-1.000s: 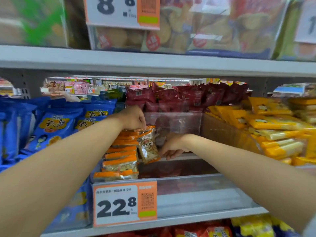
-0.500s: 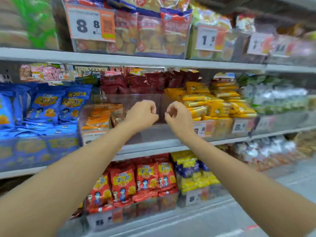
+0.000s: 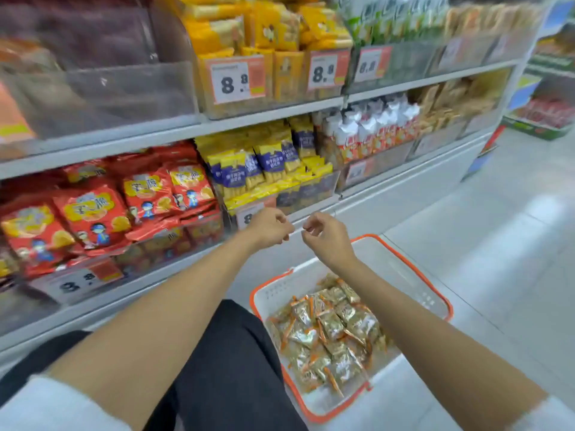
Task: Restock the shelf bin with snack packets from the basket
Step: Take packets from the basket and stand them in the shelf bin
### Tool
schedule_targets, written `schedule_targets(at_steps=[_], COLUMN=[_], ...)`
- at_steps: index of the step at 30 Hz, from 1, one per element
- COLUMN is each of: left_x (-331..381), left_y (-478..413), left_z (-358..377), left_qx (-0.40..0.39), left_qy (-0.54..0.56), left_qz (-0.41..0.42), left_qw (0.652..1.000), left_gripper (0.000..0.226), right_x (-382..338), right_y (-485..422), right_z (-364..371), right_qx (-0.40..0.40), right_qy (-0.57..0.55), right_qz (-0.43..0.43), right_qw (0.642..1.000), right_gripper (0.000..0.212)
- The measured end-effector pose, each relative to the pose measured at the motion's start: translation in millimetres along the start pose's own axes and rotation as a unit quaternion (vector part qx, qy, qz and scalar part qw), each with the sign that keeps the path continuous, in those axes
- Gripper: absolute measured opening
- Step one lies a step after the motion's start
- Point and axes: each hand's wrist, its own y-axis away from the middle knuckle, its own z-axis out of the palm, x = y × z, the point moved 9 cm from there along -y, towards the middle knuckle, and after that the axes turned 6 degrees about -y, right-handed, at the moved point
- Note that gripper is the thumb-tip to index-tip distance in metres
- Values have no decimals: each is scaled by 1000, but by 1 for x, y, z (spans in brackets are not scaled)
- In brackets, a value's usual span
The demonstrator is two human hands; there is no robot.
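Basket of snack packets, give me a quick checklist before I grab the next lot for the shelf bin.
1. Left hand free: ok, loosely curled, holds nothing.
2. Right hand free: ok, holds nothing, raised over the basket's far end.
3. Snack packets to take: ok, a heap lies in the basket's near half.
4. Packets uncovered: ok, nothing lies over them.
5. Room in the shelf bin: cannot tell, its clear front is blurred and partly out of frame.
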Motion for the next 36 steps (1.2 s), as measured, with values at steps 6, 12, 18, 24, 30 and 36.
schedule_targets(at_steps=[6,12,18,24,30,36], left_x=[-62,-137,-169,-201,-209,-207], left_y=[-8,-14,-27,-18,-17,-21], left_z=[115,179,222,253,271,267], left_qx=[-113,-164,-171,-174,-166,-138], left_qy=[53,83,141,177,224,227], left_qz=[-89,-198,-255,-328,-358,-363], left_qw=[988,963,941,911,891,893], left_gripper=[9,19,17,21,10,12], right_x=[155,268,339,366,379,347], right_y=[71,140,164,121,154,170], right_z=[21,59,93,111,167,163], right_qx=[-57,-145,-218,-247,-296,-183], right_qy=[18,91,182,238,288,180], right_qz=[204,338,385,370,343,410], right_qw=[977,926,878,864,844,875], right_gripper=[9,11,41,72,82,21])
